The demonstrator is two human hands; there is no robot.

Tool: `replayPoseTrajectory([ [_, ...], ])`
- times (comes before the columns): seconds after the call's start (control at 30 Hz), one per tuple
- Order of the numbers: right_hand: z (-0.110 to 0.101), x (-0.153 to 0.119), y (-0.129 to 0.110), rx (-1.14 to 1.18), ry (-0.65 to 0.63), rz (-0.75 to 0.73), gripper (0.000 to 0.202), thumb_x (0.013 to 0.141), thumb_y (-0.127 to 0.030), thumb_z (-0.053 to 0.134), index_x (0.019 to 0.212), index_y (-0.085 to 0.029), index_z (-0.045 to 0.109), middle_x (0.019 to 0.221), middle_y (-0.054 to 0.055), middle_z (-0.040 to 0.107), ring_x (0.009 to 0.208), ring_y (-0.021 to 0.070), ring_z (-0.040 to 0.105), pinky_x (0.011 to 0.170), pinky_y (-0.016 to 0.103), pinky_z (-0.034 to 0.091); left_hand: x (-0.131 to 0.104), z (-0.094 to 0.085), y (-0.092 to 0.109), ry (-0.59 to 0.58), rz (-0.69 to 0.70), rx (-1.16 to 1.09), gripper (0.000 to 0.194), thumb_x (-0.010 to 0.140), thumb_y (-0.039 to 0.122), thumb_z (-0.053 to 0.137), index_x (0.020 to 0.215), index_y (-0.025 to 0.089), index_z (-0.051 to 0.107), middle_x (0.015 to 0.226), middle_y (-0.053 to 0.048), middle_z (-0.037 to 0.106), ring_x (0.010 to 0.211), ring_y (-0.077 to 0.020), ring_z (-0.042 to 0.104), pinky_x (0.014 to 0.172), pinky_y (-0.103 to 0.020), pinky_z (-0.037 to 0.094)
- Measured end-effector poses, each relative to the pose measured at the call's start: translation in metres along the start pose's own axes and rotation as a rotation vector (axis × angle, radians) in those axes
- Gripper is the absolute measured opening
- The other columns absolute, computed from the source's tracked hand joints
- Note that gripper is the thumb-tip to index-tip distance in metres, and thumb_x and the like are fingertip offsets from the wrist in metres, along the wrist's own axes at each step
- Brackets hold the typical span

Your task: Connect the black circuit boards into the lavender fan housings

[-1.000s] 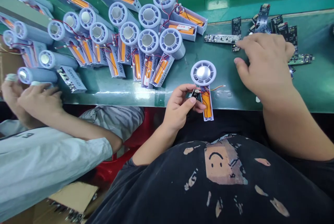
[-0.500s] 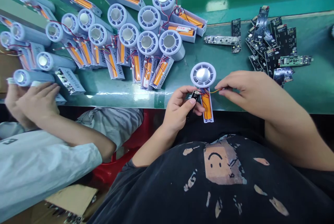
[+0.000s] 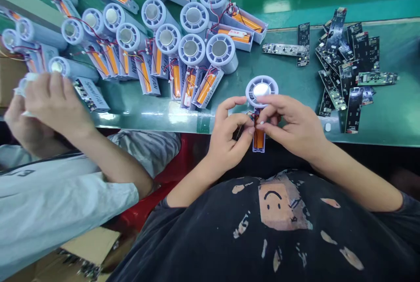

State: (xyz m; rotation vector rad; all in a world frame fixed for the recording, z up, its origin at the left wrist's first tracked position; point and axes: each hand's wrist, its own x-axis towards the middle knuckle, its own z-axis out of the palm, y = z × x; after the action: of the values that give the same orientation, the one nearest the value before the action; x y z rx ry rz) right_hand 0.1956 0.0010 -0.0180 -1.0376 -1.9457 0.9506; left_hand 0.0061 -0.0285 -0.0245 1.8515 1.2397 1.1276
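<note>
A lavender fan unit (image 3: 261, 92) stands at the table's front edge, its round top facing up and its open handle pointing toward me. An orange battery (image 3: 259, 136) lies inside that handle. My left hand (image 3: 229, 137) is closed at the left of the handle, pinching a dark circuit board that its fingers mostly cover. On the right, my right hand (image 3: 288, 124) is closed at the top of the handle, with fingertips near a small white connector. Thin wires between the hands are mostly hidden by the fingers.
Many similar fan units (image 3: 193, 50) with orange batteries fill the table's left side. Loose circuit boards (image 3: 348, 63) are piled at the right, and two crossed boards (image 3: 285, 50) lie nearer the middle. A person's hands (image 3: 55, 102) work at the far left beside a red stool (image 3: 177, 159).
My right hand has moved left to the handle, close to my left hand. The yellow wire it held out is no longer stretched. More boards show at the pile's front; the neighbour's hands have risen.
</note>
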Motion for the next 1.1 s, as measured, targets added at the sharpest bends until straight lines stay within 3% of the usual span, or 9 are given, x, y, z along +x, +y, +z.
replayPoseTrajectory([
  [0.1, 0.001, 0.0, -0.003, -0.129, -0.036, -0.015, 0.05, 0.088, -0.014, 0.057, 0.137, -0.026, 0.052, 0.084, -0.003, 0.07, 0.068, 0.0121, 0.06, 0.07, 0.028, 0.051, 0.003, -0.002, 0.003, -0.036, 0.083, 0.114, 0.005, 0.094, 0.025, 0.061, 0.099, 0.024, 0.063, 0.132, -0.007, 0.054, 0.124, -0.0248, 0.054, 0.096, -0.043, 0.056],
  [0.23, 0.003, 0.0, -0.007, -0.282, -0.037, -0.053, 0.05, 0.089, -0.013, 0.053, 0.138, -0.025, 0.051, 0.085, -0.001, 0.071, 0.075, 0.0158, 0.062, 0.074, 0.032, 0.05, 0.007, -0.004, 0.007, -0.093, 0.096, 0.189, 0.007, 0.096, 0.021, 0.056, 0.096, 0.022, 0.063, 0.135, -0.008, 0.055, 0.126, -0.024, 0.053, 0.102, -0.045, 0.052],
  [0.37, 0.006, -0.001, -0.005, -0.341, 0.059, -0.184, 0.017, 0.095, -0.019, 0.054, 0.106, -0.023, 0.066, 0.081, 0.0, 0.072, 0.075, 0.0149, 0.062, 0.075, 0.031, 0.048, 0.008, -0.005, 0.006, -0.048, 0.024, 0.118, 0.009, 0.097, 0.024, 0.058, 0.089, 0.021, 0.062, 0.129, -0.007, 0.059, 0.127, -0.0237, 0.054, 0.106, -0.045, 0.05],
  [0.43, 0.008, -0.002, -0.002, -0.389, 0.115, -0.279, 0.014, 0.097, -0.021, 0.054, 0.092, -0.023, 0.067, 0.084, 0.0, 0.073, 0.078, 0.015, 0.063, 0.074, 0.032, 0.047, 0.007, -0.003, 0.003, -0.011, -0.028, 0.041, 0.013, 0.097, 0.029, 0.058, 0.087, 0.021, 0.062, 0.13, -0.007, 0.06, 0.127, -0.0246, 0.054, 0.104, -0.046, 0.052],
  [0.53, 0.01, -0.003, 0.002, -0.449, 0.192, -0.36, 0.015, 0.097, -0.022, 0.055, 0.091, -0.024, 0.068, 0.087, 0.0, 0.074, 0.078, 0.0154, 0.062, 0.071, 0.033, 0.044, 0.003, 0.003, -0.002, 0.021, -0.091, -0.109, 0.013, 0.097, 0.035, 0.059, 0.096, 0.023, 0.062, 0.132, -0.007, 0.057, 0.124, -0.0254, 0.058, 0.091, -0.04, 0.059],
  [0.67, 0.011, -0.001, 0.003, -0.447, 0.226, -0.324, 0.014, 0.096, -0.024, 0.055, 0.09, -0.024, 0.068, 0.087, 0.001, 0.073, 0.082, 0.0165, 0.063, 0.076, 0.033, 0.046, -0.003, 0.012, -0.003, 0.076, -0.161, -0.332, 0.031, 0.097, 0.036, 0.06, 0.125, 0.031, 0.049, 0.135, -0.005, 0.054, 0.089, -0.0138, 0.068, 0.061, -0.023, 0.057],
  [0.77, 0.011, 0.002, 0.0, -0.424, 0.237, -0.296, 0.013, 0.096, -0.022, 0.055, 0.089, -0.022, 0.067, 0.088, 0.003, 0.073, 0.082, 0.0171, 0.063, 0.076, 0.033, 0.047, -0.003, 0.014, -0.003, 0.066, -0.173, -0.374, 0.029, 0.098, 0.033, 0.059, 0.125, 0.031, 0.049, 0.131, -0.004, 0.055, 0.07, -0.0066, 0.063, 0.056, -0.02, 0.055],
  [1.0, 0.009, 0.002, -0.007, -0.576, 0.195, -0.226, 0.019, 0.098, -0.026, 0.052, 0.088, -0.021, 0.068, 0.087, 0.004, 0.069, 0.08, 0.0181, 0.056, 0.073, 0.036, 0.036, 0.001, 0.008, -0.004, 0.08, -0.021, -0.097, 0.017, 0.097, 0.026, 0.06, 0.114, 0.024, 0.062, 0.117, -0.004, 0.058, 0.098, -0.0141, 0.064, 0.067, -0.02, 0.058],
  [1.1, 0.007, 0.003, -0.01, -0.615, 0.179, -0.219, 0.022, 0.098, -0.025, 0.051, 0.084, -0.021, 0.067, 0.083, 0.003, 0.068, 0.079, 0.0176, 0.055, 0.072, 0.035, 0.034, 0.0, 0.01, -0.004, 0.072, -0.048, -0.112, 0.021, 0.098, 0.028, 0.058, 0.119, 0.025, 0.058, 0.117, -0.005, 0.059, 0.089, -0.0122, 0.065, 0.065, -0.02, 0.059],
])
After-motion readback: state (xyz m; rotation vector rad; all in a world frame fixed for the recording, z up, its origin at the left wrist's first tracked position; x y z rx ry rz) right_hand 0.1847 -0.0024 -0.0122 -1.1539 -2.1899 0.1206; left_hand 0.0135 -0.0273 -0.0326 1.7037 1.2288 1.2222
